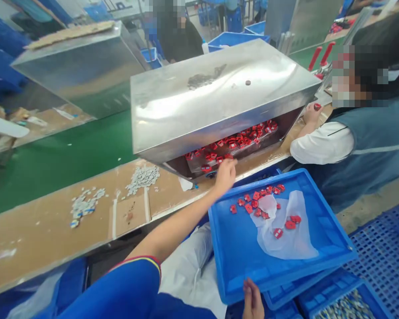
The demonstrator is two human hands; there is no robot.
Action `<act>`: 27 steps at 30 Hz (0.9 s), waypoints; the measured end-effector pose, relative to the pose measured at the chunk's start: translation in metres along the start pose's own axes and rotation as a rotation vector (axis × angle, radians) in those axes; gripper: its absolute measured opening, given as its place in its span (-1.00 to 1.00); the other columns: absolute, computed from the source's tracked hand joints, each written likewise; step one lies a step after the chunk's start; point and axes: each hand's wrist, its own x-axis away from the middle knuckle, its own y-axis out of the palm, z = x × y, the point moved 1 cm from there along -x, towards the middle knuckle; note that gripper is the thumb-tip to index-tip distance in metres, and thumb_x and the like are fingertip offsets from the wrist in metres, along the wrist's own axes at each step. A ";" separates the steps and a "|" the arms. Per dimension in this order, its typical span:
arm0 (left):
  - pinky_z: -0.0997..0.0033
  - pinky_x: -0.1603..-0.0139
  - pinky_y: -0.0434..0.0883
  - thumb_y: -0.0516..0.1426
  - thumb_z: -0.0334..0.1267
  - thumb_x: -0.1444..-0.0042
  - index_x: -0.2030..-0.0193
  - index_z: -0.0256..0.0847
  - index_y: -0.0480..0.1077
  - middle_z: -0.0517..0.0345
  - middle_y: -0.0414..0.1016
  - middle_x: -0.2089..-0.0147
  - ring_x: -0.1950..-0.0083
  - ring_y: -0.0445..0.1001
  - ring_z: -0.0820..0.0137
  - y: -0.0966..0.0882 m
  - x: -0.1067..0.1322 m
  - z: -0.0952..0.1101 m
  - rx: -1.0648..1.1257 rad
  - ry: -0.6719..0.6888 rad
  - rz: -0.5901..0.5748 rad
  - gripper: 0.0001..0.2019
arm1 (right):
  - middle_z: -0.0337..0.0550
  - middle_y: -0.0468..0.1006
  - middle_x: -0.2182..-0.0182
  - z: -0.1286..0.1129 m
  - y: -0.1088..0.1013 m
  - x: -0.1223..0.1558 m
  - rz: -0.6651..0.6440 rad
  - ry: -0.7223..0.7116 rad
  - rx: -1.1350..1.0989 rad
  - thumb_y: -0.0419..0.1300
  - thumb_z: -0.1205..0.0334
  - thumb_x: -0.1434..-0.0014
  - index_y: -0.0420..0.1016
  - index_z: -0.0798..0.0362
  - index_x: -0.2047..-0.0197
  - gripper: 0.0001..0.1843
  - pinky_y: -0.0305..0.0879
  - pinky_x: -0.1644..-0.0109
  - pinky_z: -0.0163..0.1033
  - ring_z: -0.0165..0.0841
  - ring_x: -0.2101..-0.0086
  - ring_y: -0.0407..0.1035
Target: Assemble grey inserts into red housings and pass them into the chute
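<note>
My left hand [224, 176] reaches into the opening under a tilted steel hood [216, 95]. Its fingers are bunched together at a heap of small red parts [234, 141] lying on the ledge inside; what they hold is hidden. My right hand [252, 301] grips the near rim of a shallow blue tray [239, 252]. The tray is held tilted below the bench edge. Inside it lie several red parts [257, 201] and a clear plastic bag [286, 230].
A brown bench strip [53, 221] carries heaps of small white parts [142, 177], with a green belt [63, 155] behind. A seated person [355, 141] works at the right, holding a red part. More blue crates [332, 297] stack below; a second steel hood [83, 66] stands far left.
</note>
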 end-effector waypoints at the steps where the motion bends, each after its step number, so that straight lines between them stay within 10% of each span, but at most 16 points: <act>1: 0.00 -0.41 0.41 0.09 -0.34 -0.38 -0.09 -0.13 0.57 -0.06 0.49 -0.34 -0.36 0.46 0.13 0.004 0.040 0.007 0.020 -0.007 -0.082 -0.73 | -0.35 0.70 0.18 -0.003 -0.002 0.004 0.006 -0.003 -0.018 0.00 -0.37 -0.16 0.56 -0.57 0.16 -0.63 0.59 -0.15 0.20 0.08 0.00 0.62; 5: 0.28 -0.25 0.54 0.20 -0.42 -0.13 0.17 0.04 0.67 0.21 0.68 -0.13 -0.16 0.63 0.25 -0.017 0.207 -0.004 0.030 -0.120 -0.406 -0.72 | -0.18 0.69 0.09 -0.056 -0.011 -0.016 -0.028 -0.190 0.160 -0.09 -0.27 -0.23 0.53 -0.38 0.00 -0.52 0.55 -0.18 0.18 0.04 -0.02 0.62; 11: 0.01 -0.22 0.50 -0.03 -0.43 -0.25 0.09 -0.14 0.62 -0.07 0.70 -0.02 -0.13 0.65 -0.01 -0.144 0.355 -0.105 -0.303 -0.686 -0.386 -0.62 | 0.29 0.19 -0.43 -0.235 0.044 -0.113 -0.094 -0.686 0.491 0.14 -0.11 -0.27 0.20 0.11 -0.47 -0.18 0.11 -0.47 0.24 0.03 -0.46 0.07; 14: 0.13 -0.11 0.53 -0.05 -0.40 -0.29 0.09 -0.24 0.61 -0.16 0.71 0.01 -0.10 0.67 -0.02 -0.177 0.388 -0.141 -0.367 -0.852 -0.410 -0.63 | 0.26 -0.22 -0.57 -0.326 0.112 -0.162 -0.150 -0.807 0.623 0.39 -0.16 -0.13 0.01 0.05 -0.57 0.11 -0.12 -0.51 0.31 0.14 -0.54 -0.33; 18: 0.41 -0.16 0.49 0.00 -0.34 -0.31 0.03 -0.18 0.61 0.01 0.72 -0.03 -0.13 0.66 0.18 -0.172 0.411 -0.170 -0.330 -0.868 -0.451 -0.66 | 0.37 -0.27 -0.56 -0.396 0.184 -0.202 -0.199 -0.868 0.806 0.60 -0.13 0.13 -0.09 0.05 -0.61 0.44 -0.25 -0.45 0.47 0.41 -0.49 -0.40; 27: 0.17 -0.34 0.41 0.00 -0.37 -0.26 -0.19 -0.22 0.55 -0.21 0.58 -0.24 -0.25 0.58 0.07 -0.125 0.382 -0.329 -0.432 -0.713 -0.529 -0.55 | 0.22 0.32 -0.36 -0.379 0.258 -0.218 -0.177 -1.138 0.986 0.53 -0.11 -0.03 0.34 -0.04 -0.44 -0.02 -0.02 -0.39 0.22 0.16 -0.28 0.17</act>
